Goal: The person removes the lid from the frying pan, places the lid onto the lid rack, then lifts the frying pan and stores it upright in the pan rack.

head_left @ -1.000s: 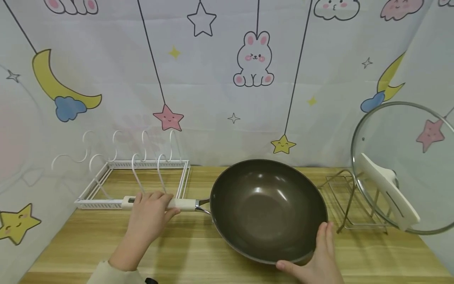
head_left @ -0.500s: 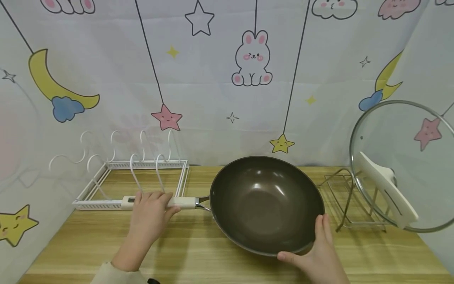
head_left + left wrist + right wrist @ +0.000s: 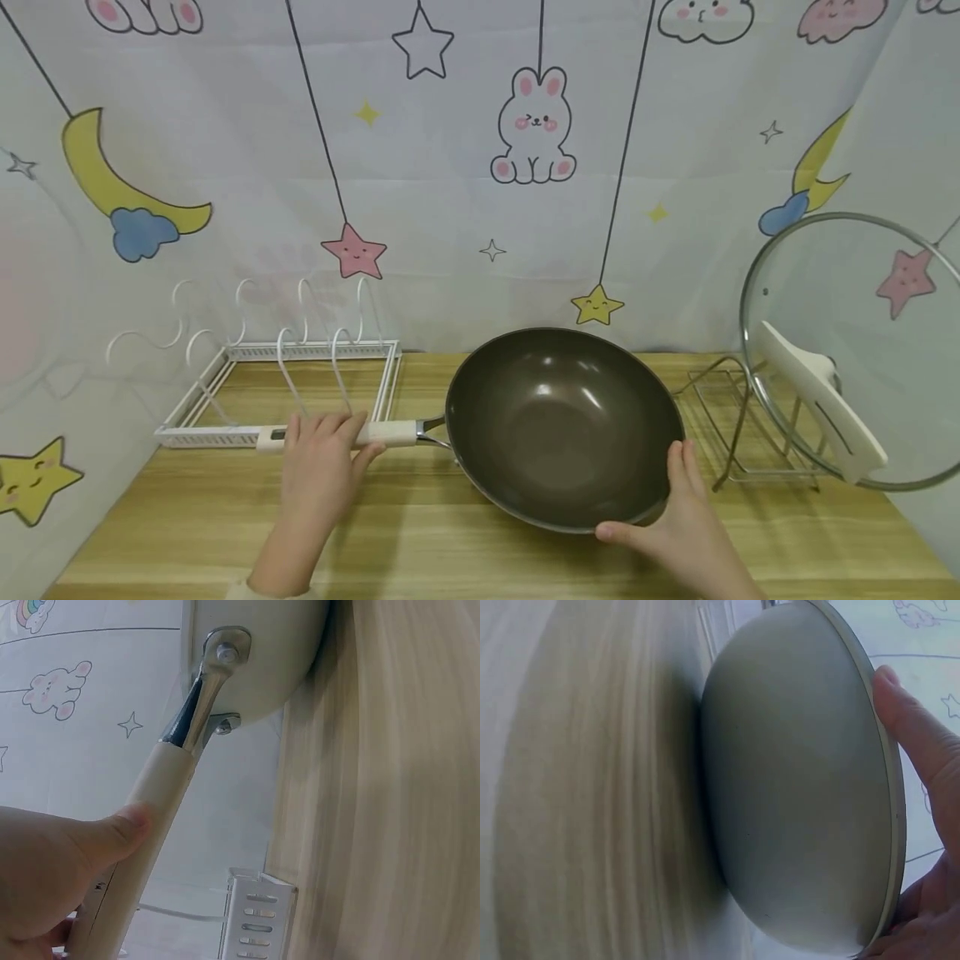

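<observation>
A wok (image 3: 558,433) with a dark brown inside and a cream handle (image 3: 393,432) sits low over the wooden tabletop, its near rim raised on the right in the head view. My left hand (image 3: 321,467) grips the handle around its middle, the thumb lying along it in the left wrist view. My right hand (image 3: 686,521) holds the near right rim, thumb at the front and fingers at the side. In the right wrist view the pale outer wall of the wok (image 3: 795,780) shows close to the wood. Some right fingers are partly hidden.
Behind the handle stands a white rack (image 3: 390,379) with several curved wire hooks. At right, a wire stand (image 3: 738,425) bears a glass lid (image 3: 885,350) with a cream handle. The wooden tabletop (image 3: 420,533) meets a patterned wall cloth (image 3: 450,167).
The wok's near and right rim has shifted slightly away from me and to the left, and my right hand moved with it. My left hand keeps its hold on the handle.
</observation>
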Tool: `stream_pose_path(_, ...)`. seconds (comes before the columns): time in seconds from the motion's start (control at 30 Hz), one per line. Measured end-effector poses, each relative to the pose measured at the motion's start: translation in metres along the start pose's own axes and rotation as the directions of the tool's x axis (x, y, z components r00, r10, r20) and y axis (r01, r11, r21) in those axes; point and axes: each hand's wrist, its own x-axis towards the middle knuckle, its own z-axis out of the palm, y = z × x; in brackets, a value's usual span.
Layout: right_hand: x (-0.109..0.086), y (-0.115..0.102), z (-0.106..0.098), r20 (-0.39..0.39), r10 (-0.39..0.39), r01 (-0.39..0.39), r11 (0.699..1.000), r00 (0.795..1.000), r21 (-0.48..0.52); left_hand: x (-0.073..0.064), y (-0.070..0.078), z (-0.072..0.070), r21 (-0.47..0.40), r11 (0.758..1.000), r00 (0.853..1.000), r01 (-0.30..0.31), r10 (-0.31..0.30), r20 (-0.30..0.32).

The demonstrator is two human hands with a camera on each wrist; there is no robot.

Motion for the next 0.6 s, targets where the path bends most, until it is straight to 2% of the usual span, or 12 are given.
stream_pose_path(0.33,0.0058,-0.0017,-0.0023,0.007,-0.013,0.013,1.000,1.000,-0.021,-0.0039,0.0007,0.0023,-0.046,0.999,0.998,0.027,-0.030,-0.058)
stream_pose_path(0.6,0.0084,-0.0031,-0.0068,0.040,-0.019,0.020,0.999,0.999,-0.047,-0.0022,0.0013,0.0029,-0.047,0.998,0.999,0.035,-0.036,-0.029)
